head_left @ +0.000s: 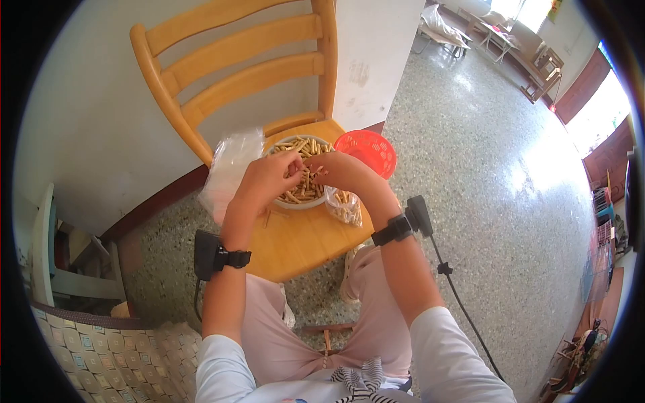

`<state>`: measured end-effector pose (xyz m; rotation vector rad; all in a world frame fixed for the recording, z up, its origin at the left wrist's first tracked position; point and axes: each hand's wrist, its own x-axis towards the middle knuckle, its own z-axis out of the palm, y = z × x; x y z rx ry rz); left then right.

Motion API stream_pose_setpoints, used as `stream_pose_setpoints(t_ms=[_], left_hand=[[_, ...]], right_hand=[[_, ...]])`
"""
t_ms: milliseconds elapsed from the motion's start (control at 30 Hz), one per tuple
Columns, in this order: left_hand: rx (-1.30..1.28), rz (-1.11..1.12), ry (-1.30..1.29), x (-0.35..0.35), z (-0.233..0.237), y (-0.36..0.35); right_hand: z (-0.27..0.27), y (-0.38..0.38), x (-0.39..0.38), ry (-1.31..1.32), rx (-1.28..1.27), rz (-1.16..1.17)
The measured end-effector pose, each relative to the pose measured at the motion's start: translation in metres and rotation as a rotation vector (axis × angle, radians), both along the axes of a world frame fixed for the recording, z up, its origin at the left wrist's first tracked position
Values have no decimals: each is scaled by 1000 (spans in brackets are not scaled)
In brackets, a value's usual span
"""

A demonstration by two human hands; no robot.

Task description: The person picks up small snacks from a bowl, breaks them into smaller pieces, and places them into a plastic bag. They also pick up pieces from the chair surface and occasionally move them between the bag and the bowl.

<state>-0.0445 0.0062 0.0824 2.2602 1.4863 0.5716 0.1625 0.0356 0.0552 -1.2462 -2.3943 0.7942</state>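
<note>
A round, pale-rimmed bowl [302, 207] full of short tan sticks [304, 196] rests on a wooden chair seat [289, 245]. Over the bowl's left side is my left hand [272, 176], its fingers curled and pinched together; what they hold, if anything, is too small to name. My right hand [337, 169] reaches in from the right, fingers bent down among the sticks, and its grip is partly hidden. Below my right hand, against the bowl's rim, sits a clear plastic bag [345, 209] with some sticks inside. Clear, flat plastic bags [235, 161] lie left of the bowl.
A red plastic basket [368, 153] stands at the seat's right rear edge. The chair's slatted back [245, 64] rises behind the bowl, near a white wall [94, 121]. Straps with black devices and cables are on both forearms. Patterned fabric [101, 356] is at lower left.
</note>
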Motion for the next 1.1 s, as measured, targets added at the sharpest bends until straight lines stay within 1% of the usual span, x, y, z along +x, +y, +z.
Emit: stream_pose_setpoints(t_ms=[33,100,133,167,200,233,300,433,500,533,633,667,800,867,900,967,1100], left_hand=[[4,0,1,0,2,1],[34,62,-223,0,4,3],[35,53,-224,1,7,4],[59,55,-283,2,9,4],[83,59,-343,3,10,3],[83,54,-345,3,10,3],[108,83,-408,3,9,4],[114,73,-438,4,6,7],[105,91,-467,3,7,7],[164,104,-477,5,5,8],[146,133,-472,6,4,10],[160,155,-424,6,6,10],[131,197,-408,4,3,11],[150,149,-389,2,-1,14],[151,150,-380,1,-1,14],[13,161,-528,2,0,15],[43,110,-551,0,-7,17]], right_hand=[[0,1,-1,83,14,42],[3,5,-5,68,33,44],[6,5,-6,52,48,43],[9,4,-6,49,47,34],[12,3,-7,108,15,9],[16,2,-9,167,-17,-14],[19,1,-10,201,22,-42],[21,3,-9,285,132,-106],[23,1,-11,291,177,-150],[27,-1,-10,296,224,-192],[36,-2,-8,274,257,-250],[38,-2,-8,298,278,-251],[47,-4,-9,301,250,-241],[60,-11,-8,331,164,-200],[59,-9,-10,340,163,-199],[56,-6,-9,391,175,-164],[50,-7,-16,475,205,-133]])
